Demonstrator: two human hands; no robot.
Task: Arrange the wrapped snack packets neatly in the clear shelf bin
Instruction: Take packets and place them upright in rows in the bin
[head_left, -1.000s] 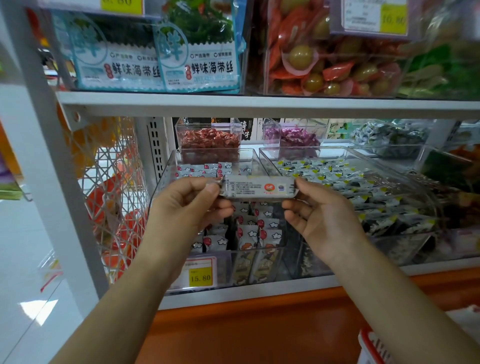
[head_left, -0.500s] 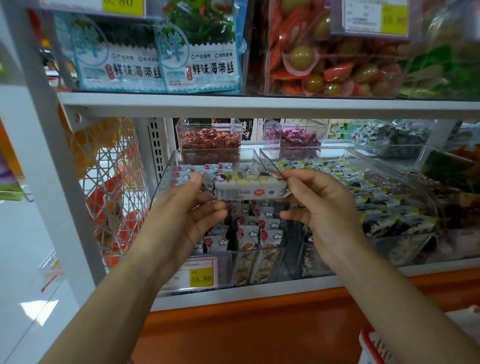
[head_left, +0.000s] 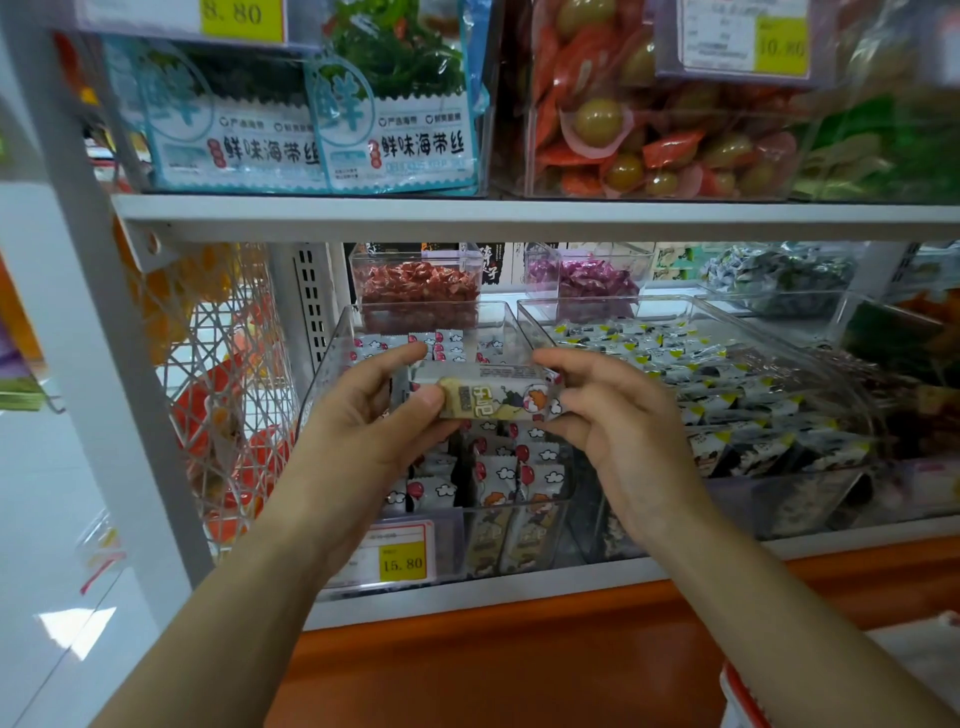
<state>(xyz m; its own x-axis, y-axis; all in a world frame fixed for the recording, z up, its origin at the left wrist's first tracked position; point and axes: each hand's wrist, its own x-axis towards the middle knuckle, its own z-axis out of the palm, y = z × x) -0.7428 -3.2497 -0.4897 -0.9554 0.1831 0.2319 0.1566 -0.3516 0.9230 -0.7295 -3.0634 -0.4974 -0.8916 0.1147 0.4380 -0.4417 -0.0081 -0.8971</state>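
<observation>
the job looks partly done. the bin (head_left: 323, 387) on the lower shelf already holds rows of packets (head_left: 540, 475) standing on edge. the rows near the front wall look packed and fairly even, while those toward the back look looser, though the hands hide the middle, so i cannot tell how full it is there. one packet (head_left: 493, 397) is not yet in. it is held level in the air over the middle of the bin, above the rows, and as far as i can tell it is not touching them. the left hand (head_left: 374, 421) pinches its left end, thumb on the near face and fingers behind. the right hand (head_left: 623, 431) has its fingers curled round the right end. what is left, as i judge it, is to lower this packet into a gap in line with the others and then straighten the back rows. against the frame one second back, the packet has been rolled about its long side. then its grey back with small print faced the camera, and now the yellow cartoon front does. it also sits a little lower and further left, and the left thumb has moved from the top edge onto the near face.
</observation>
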